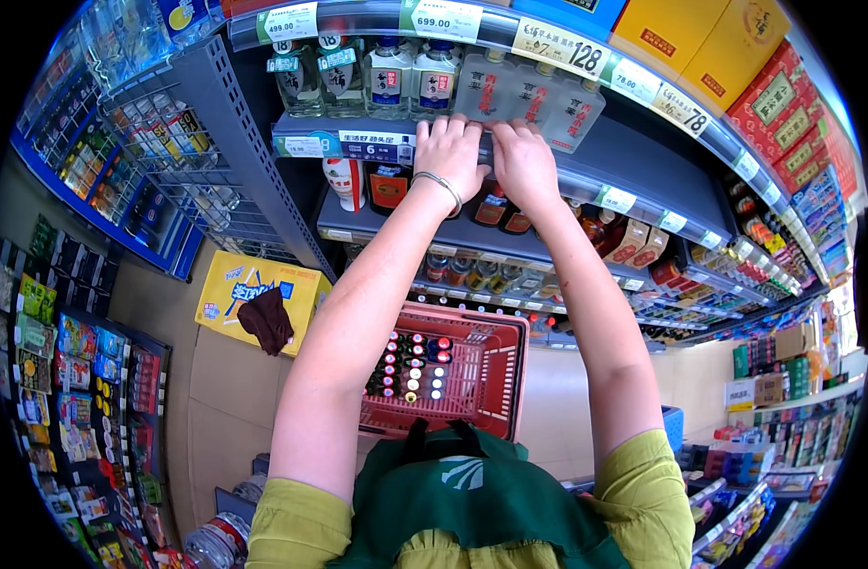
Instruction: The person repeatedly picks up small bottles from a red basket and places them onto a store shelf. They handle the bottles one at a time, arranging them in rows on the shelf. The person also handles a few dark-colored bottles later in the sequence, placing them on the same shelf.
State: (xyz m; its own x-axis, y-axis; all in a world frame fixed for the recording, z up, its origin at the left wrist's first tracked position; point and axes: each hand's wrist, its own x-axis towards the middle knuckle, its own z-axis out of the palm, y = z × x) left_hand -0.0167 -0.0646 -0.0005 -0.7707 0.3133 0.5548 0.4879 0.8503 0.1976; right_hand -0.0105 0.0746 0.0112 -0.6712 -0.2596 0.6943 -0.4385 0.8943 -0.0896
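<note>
My left hand (448, 158), with a bangle at the wrist, rests with fingers bent over the front edge of a grey store shelf (597, 186). Close beside it, my right hand (523, 160) lies on the same edge, its fingers at the base of the frosted liquor bottles (485, 89). Whether the fingertips touch the bottles I cannot tell. To the left stand clear bottles with blue caps (389, 78) and clear bottles with dark labels (299, 82). Below my arms, a red plastic basket (516, 377) holds several capped bottles (415, 361) on its left side.
A yellow carton (220, 291) with a dark brown cloth (265, 320) on it sits on the floor at left. A grey perforated shelf upright (252, 156) and a wire rack (185, 171) flank the shelf. Lower shelves hold dark bottles (491, 208) and jars (482, 272).
</note>
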